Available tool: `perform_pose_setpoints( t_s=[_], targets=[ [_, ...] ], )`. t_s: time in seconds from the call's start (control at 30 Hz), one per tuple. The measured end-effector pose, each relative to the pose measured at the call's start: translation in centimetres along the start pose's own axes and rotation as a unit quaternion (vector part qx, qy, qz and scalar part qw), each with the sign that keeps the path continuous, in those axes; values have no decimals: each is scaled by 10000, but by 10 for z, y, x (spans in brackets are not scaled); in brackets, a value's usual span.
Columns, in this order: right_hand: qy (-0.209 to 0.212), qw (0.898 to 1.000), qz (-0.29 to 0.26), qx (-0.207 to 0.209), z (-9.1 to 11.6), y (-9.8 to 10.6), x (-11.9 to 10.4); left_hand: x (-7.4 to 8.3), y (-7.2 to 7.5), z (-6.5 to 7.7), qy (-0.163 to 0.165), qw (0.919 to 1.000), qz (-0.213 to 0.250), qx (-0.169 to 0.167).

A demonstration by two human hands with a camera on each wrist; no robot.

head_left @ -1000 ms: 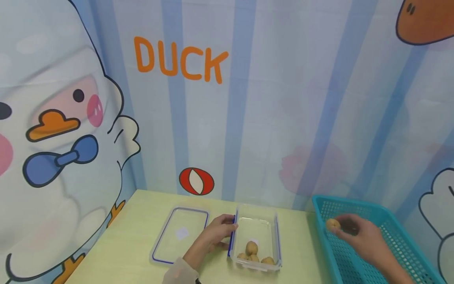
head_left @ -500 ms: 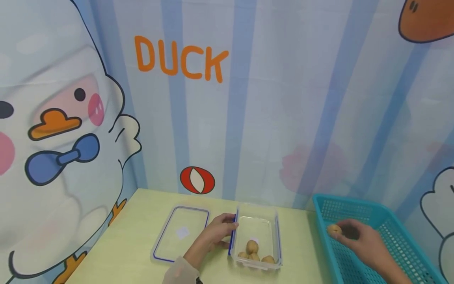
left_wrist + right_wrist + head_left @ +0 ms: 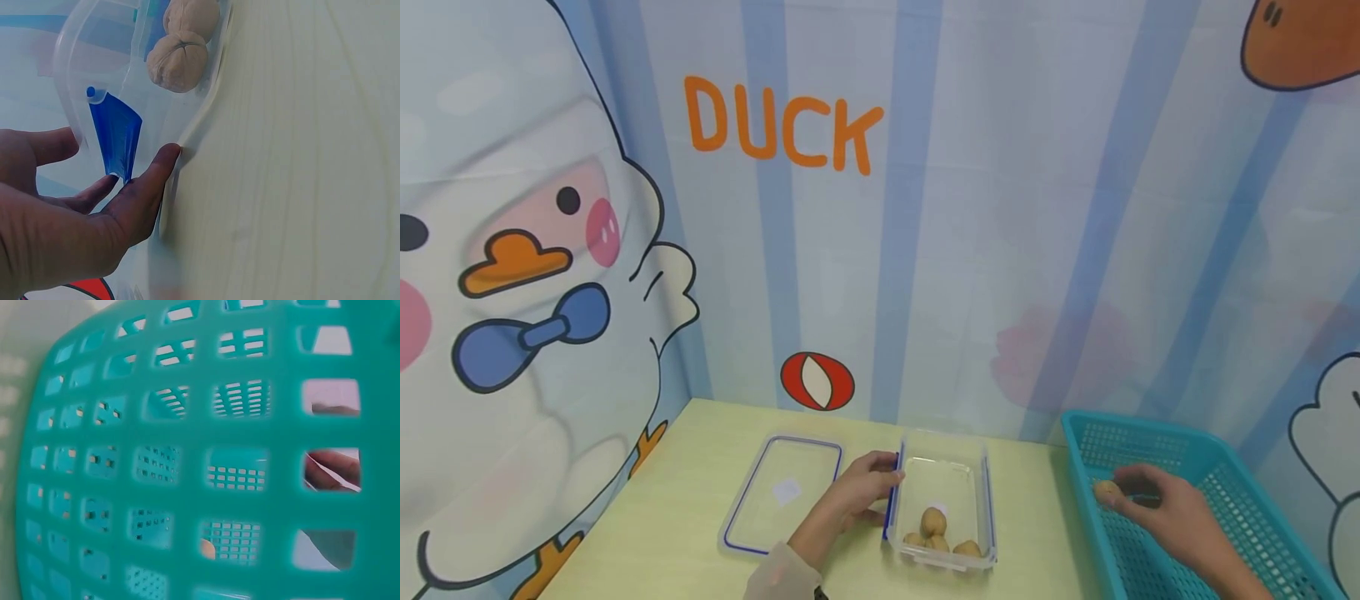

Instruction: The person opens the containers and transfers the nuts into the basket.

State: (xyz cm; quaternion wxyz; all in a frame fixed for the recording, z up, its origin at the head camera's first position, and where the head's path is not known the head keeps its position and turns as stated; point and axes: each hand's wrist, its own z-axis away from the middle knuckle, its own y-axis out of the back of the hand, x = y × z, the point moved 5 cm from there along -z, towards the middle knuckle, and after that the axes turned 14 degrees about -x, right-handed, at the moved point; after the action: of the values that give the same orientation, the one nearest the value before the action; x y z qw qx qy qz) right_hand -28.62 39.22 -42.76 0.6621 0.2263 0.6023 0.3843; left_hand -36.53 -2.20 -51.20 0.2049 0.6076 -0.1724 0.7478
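Observation:
A clear lidless food container (image 3: 942,467) stands on the table with several walnuts (image 3: 933,522) gathered at its near end. My left hand (image 3: 857,487) grips its left side, a fingertip over the rim. In the left wrist view, the thumb and fingers bracket the container's blue clasp (image 3: 119,134), which hangs folded out. At the right, my right hand (image 3: 1165,504) pinches a walnut (image 3: 1107,492) between thumb and fingers, over the turquoise basket (image 3: 1086,508). In the right wrist view the basket's lattice wall fills the picture, and parts of fingers (image 3: 331,469) show through its holes.
Left of the container lies its clear lid (image 3: 782,492) with a blue seal, flat on the pale table (image 3: 658,508). A duck-print curtain (image 3: 970,250) hangs right behind the table. The basket's raised rim stands along the table's right side.
My right hand has lowered a little and turned the pinched walnut slightly, staying over the basket. The left hand and the container hold the same place.

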Motion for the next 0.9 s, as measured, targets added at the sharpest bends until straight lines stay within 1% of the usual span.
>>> perform_pose_setpoints(
  t_s=[0.13,0.23,0.33,0.37,0.47,0.53,0.63,0.77,0.83,0.9],
  targets=[
    [22,9997,202,-105,2,0,-3,-1,0,0,39,10000,-18,4],
    [172,9992,366,-20,6,-2,-13,-1,0,1,72,10000,-10,-17],
    [458,9974,502,226,11,-4,-35,0,0,1,72,10000,12,-26],
    [628,9959,554,346,12,-5,-44,0,1,1,69,10000,11,-16],
    [1021,9914,567,597,14,-10,-73,1,1,2,65,10000,-27,13],
    [1270,9883,504,680,15,-16,-92,1,1,2,73,10000,-49,24],
    [1646,9829,357,740,14,-28,-119,2,2,2,89,9999,-50,33],
    [2112,9739,310,771,7,-53,-148,3,2,3,96,9999,-10,27],
    [2218,9723,262,691,0,-67,-157,2,2,3,97,10000,-2,4],
    [2221,9735,83,537,-7,-81,-163,1,1,2,97,9999,19,-29]
  ],
)
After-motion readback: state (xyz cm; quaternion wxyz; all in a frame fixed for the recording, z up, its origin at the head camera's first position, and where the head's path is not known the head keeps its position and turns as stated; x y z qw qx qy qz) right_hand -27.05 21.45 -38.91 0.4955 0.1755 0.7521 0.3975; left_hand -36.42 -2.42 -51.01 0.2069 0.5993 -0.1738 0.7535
